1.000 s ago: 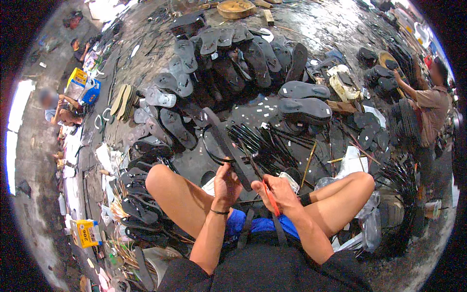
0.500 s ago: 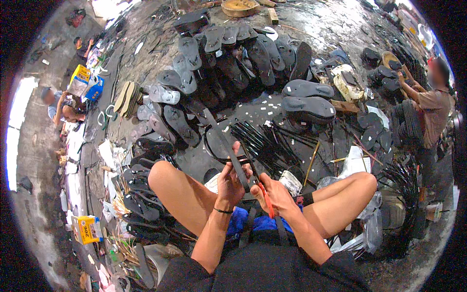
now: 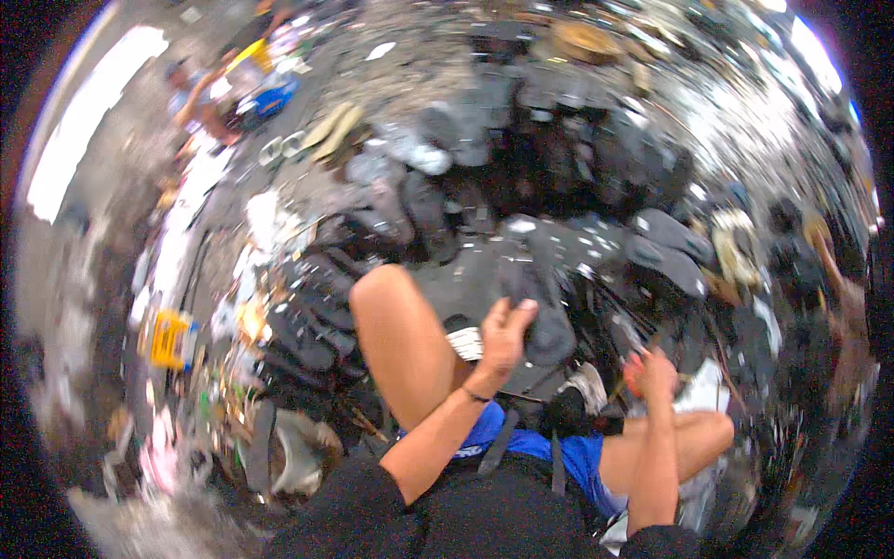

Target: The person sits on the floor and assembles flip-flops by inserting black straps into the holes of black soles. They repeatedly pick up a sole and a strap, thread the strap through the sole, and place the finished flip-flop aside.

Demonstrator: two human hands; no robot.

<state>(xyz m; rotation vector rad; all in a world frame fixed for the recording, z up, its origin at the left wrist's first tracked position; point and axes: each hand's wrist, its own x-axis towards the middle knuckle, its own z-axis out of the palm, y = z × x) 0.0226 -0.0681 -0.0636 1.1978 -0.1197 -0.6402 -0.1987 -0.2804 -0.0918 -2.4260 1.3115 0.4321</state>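
My left hand [image 3: 503, 345] is closed around the edge of a black slipper [image 3: 548, 321], its thumb on the near face. The slipper stands roughly upright in front of me, blurred by motion. Out to the right, beyond my right knee, my right hand [image 3: 655, 375] is closed on a red-handled tool [image 3: 633, 374]. Smearing leaves its exact kind unclear. Dark thin strips lie on the ground near that hand.
Rows of dark slippers [image 3: 428, 219] curve around the front and left. Two stacked dark soles [image 3: 666, 256] lie at the right. A yellow box [image 3: 170, 340] stands at the far left. One person [image 3: 200, 107] sits at the upper left; another is blurred at the right.
My hands have parted: the right went rightward with the red-handled tool. The left let go of the flat black strip and now grips a slipper. The whole view has swung and blurred.
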